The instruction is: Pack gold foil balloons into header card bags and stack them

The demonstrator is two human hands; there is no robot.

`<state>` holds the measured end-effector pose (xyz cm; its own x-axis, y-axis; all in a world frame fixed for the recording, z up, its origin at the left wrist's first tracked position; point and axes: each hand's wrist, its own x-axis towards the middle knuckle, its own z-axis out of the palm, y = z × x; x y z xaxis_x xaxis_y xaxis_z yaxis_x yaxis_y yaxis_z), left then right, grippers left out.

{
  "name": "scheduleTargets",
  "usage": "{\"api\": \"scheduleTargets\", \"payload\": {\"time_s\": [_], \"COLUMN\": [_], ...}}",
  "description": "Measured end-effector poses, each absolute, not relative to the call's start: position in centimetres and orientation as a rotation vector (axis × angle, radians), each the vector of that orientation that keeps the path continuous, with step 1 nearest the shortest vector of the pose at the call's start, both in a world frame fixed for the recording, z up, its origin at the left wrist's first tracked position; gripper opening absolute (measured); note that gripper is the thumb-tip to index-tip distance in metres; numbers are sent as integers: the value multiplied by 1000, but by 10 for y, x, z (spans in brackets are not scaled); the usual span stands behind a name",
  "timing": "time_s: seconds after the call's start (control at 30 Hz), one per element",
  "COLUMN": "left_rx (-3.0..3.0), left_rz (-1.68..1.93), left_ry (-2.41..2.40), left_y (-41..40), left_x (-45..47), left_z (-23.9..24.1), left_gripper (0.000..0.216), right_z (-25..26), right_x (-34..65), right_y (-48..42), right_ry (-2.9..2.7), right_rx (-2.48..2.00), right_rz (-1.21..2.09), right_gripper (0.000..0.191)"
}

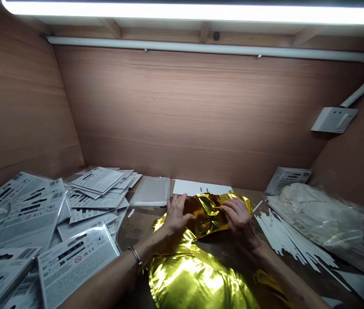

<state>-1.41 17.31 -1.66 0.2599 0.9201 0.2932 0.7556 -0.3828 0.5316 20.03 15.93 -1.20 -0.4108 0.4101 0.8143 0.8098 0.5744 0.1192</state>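
A wooden back wall was lit by a tube lamp overhead. On the table below, the left side was covered by a loose, overlapping heap of printed packs. Crinkled gold foil was spread at the centre front, its far part lying under both hands. At the right, a clear plastic bag was fronted by a fan of white sticks. The left hand was laid on the foil with fingers extended and thumb apart, nothing being gripped. The right hand was bent, its fingertips gathered at the foil; whether a fold was pinched could not be told. A bracelet was worn on the left wrist. The thin foil, it was judged, could be creased or torn by uneven pulling, or snagged by the bracelet; the sticks could be scattered by the right forearm.
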Motion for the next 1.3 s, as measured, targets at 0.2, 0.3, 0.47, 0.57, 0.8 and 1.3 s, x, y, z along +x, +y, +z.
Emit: {"api": "scheduleTargets", "payload": {"time_s": [0.2,0.3,0.47,0.57,0.8,1.3], "left_rx": [2267,2320,2338,2515,3236,3549], "left_rz": [978,1052,922,833,831,172], "left_ry": [1426,1241,809,817,609,493], "left_y": [177,160,147,142,97,37], "left_x": [-8,-8,0,5,-8,-29], "left_z": [3,8,9,10,29,-18], "left_gripper": [24,19,45,21,28,22], "right_z": [19,29,38,44,65,-17], "right_x": [204,216,225,223,235,253], "right_y": [120,89,57,46,-19,-76], "right_ry": [-2057,-2089,-2060,-2056,-2018,-2559], "right_rx": [-888,-853,-906,-927,-1033,-1665], "right_rz": [-808,-874,-878,-911,-1006,-246], "right_gripper": [16,21,22,22,46,49]}}
